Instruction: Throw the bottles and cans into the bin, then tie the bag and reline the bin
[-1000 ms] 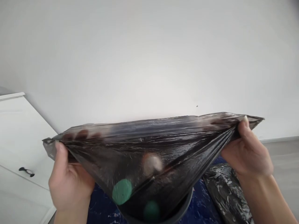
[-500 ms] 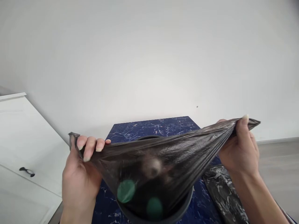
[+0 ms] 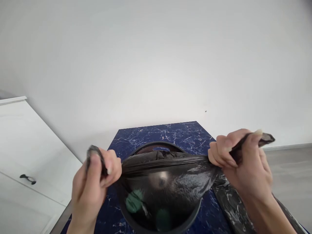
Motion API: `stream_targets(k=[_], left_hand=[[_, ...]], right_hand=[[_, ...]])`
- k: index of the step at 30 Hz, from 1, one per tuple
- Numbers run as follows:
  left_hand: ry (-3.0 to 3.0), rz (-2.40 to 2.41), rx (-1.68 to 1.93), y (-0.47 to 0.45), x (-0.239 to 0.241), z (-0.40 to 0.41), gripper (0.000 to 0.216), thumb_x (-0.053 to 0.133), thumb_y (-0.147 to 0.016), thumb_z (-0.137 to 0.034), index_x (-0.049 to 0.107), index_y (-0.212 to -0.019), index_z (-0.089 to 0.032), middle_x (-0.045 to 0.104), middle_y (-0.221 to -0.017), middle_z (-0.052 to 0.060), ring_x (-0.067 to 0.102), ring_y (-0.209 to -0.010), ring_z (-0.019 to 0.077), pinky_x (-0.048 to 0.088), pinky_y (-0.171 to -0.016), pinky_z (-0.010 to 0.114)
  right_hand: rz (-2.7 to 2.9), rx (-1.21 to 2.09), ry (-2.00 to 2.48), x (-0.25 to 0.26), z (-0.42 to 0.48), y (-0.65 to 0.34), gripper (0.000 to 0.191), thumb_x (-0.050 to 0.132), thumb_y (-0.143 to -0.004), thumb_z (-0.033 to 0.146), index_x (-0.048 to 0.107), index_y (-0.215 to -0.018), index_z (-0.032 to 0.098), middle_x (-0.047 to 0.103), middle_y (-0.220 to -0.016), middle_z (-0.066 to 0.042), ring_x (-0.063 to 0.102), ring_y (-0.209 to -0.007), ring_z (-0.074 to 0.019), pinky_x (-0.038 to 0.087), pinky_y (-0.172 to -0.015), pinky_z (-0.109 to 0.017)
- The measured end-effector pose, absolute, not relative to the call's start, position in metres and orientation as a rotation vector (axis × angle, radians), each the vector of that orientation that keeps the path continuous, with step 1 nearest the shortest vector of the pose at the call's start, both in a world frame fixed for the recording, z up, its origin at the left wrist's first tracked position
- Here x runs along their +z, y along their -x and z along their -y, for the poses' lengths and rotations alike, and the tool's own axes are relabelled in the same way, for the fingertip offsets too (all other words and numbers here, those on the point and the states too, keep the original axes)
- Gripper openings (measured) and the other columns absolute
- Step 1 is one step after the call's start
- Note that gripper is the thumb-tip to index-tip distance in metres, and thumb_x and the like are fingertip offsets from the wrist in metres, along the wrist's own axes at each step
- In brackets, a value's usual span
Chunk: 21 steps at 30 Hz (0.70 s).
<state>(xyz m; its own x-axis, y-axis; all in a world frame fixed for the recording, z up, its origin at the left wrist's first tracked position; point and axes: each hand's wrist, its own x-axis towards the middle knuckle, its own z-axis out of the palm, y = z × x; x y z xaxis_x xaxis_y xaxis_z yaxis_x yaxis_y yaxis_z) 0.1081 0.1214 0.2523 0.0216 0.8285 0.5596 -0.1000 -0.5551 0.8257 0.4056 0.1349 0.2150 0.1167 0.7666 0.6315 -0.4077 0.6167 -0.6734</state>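
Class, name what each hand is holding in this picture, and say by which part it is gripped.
Both hands hold one black plastic bag: the left hand pinches its upper left corner, the right hand its upper right corner.

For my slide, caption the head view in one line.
Left hand and right hand pinch a black plastic bag taut over a round dark bin on a blue marbled surface.

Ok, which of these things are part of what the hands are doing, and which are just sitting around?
In hand:
left hand and right hand, each gripping an end of the black bin bag
round black bin under the bag

Lying about:
crumpled black bag on the blue marbled top
white cabinet
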Motion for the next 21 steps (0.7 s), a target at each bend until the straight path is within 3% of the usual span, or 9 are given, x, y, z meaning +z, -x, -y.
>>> stream_targets(k=[3, 6, 8, 10, 11, 14, 17, 19, 21], left_hand=[[-1.936, -1.002, 1.408, -0.109, 0.249, -0.115, 0.044, 0.047, -0.116, -0.049, 0.062, -0.084, -0.024, 0.056, -0.068, -0.001, 0.043, -0.055, 0.0118, 0.033, -0.049, 0.026], [-2.204, -1.086, 1.179, -0.106, 0.248, -0.114, 0.037, 0.045, -0.118, -0.039, 0.063, -0.088, -0.025, 0.064, -0.078, 0.001, 0.054, -0.061, 0.0124, 0.040, -0.052, 0.025], [-2.267, -1.086, 1.123, -0.105, 0.248, -0.115, 0.035, 0.044, -0.118, -0.035, 0.062, -0.089, -0.026, 0.064, -0.077, 0.000, 0.056, -0.062, 0.0125, 0.042, -0.054, 0.024], [-2.236, -1.080, 1.122, -0.107, 0.248, -0.115, 0.038, 0.043, -0.118, -0.037, 0.063, -0.088, -0.026, 0.064, -0.074, -0.001, 0.053, -0.058, 0.0122, 0.041, -0.053, 0.025], [-2.187, -1.077, 1.141, -0.108, 0.249, -0.115, 0.039, 0.043, -0.118, -0.040, 0.063, -0.087, -0.025, 0.063, -0.073, -0.001, 0.051, -0.056, 0.0123, 0.040, -0.052, 0.026], [-1.986, -1.025, 1.266, -0.110, 0.250, -0.115, 0.044, 0.044, -0.117, -0.048, 0.063, -0.086, -0.024, 0.062, -0.070, 0.000, 0.047, -0.056, 0.0134, 0.041, -0.055, 0.027], [-1.944, -0.903, 1.321, -0.100, 0.250, -0.122, 0.042, 0.046, -0.115, -0.051, 0.067, -0.090, -0.024, 0.064, -0.075, 0.003, 0.057, -0.068, 0.0162, 0.048, -0.068, 0.028], [-1.995, -0.820, 1.278, -0.084, 0.248, -0.131, 0.043, 0.051, -0.110, -0.062, 0.072, -0.103, -0.026, 0.072, -0.095, 0.008, 0.068, -0.090, 0.0225, 0.056, -0.082, 0.032], [-2.043, -0.769, 1.179, -0.065, 0.245, -0.141, 0.065, 0.060, -0.095, -0.082, 0.072, -0.131, -0.030, 0.069, -0.136, 0.015, 0.067, -0.125, 0.0358, 0.060, -0.101, 0.043]], right_hand=[[1.326, 0.682, 0.521, 0.211, -0.123, -0.404, 0.043, 0.044, -0.117, 0.051, 0.072, -0.094, 0.026, 0.045, -0.061, 0.003, 0.040, -0.057, -0.0137, 0.031, -0.056, -0.031], [1.424, 0.654, 0.550, 0.210, -0.118, -0.406, 0.044, 0.039, -0.118, 0.050, 0.074, -0.103, 0.028, 0.053, -0.068, 0.001, 0.046, -0.061, -0.0146, 0.034, -0.060, -0.033], [1.443, 0.731, 0.509, 0.209, -0.125, -0.412, 0.052, 0.038, -0.114, 0.063, 0.076, -0.106, 0.029, 0.062, -0.078, -0.001, 0.057, -0.071, -0.0171, 0.046, -0.068, -0.035], [1.471, 0.890, 0.440, 0.204, -0.139, -0.423, 0.064, 0.046, -0.101, 0.083, 0.077, -0.121, 0.030, 0.073, -0.104, -0.006, 0.070, -0.098, -0.0252, 0.057, -0.090, -0.042], [1.481, 0.994, 0.396, 0.199, -0.148, -0.430, 0.078, 0.053, -0.090, 0.093, 0.074, -0.134, 0.033, 0.074, -0.123, -0.008, 0.070, -0.117, -0.0313, 0.057, -0.103, -0.048], [1.546, 1.216, 0.207, 0.178, -0.175, -0.452, 0.116, 0.069, -0.068, 0.101, 0.049, -0.164, 0.040, 0.057, -0.164, -0.008, 0.045, -0.157, -0.0428, 0.042, -0.125, -0.063], [1.678, 1.369, 0.211, 0.160, -0.191, -0.464, 0.126, 0.083, -0.064, 0.092, 0.041, -0.170, 0.037, 0.035, -0.180, -0.009, 0.024, -0.168, -0.0423, 0.030, -0.132, -0.063], [1.758, 1.469, 0.257, 0.156, -0.194, -0.463, 0.125, 0.088, -0.068, 0.082, 0.038, -0.171, 0.033, 0.027, -0.183, -0.012, 0.021, -0.169, -0.0400, 0.025, -0.133, -0.061], [1.794, 1.533, 0.251, 0.159, -0.191, -0.456, 0.121, 0.089, -0.074, 0.076, 0.034, -0.173, 0.032, 0.025, -0.183, -0.014, 0.023, -0.168, -0.0381, 0.024, -0.133, -0.060]])
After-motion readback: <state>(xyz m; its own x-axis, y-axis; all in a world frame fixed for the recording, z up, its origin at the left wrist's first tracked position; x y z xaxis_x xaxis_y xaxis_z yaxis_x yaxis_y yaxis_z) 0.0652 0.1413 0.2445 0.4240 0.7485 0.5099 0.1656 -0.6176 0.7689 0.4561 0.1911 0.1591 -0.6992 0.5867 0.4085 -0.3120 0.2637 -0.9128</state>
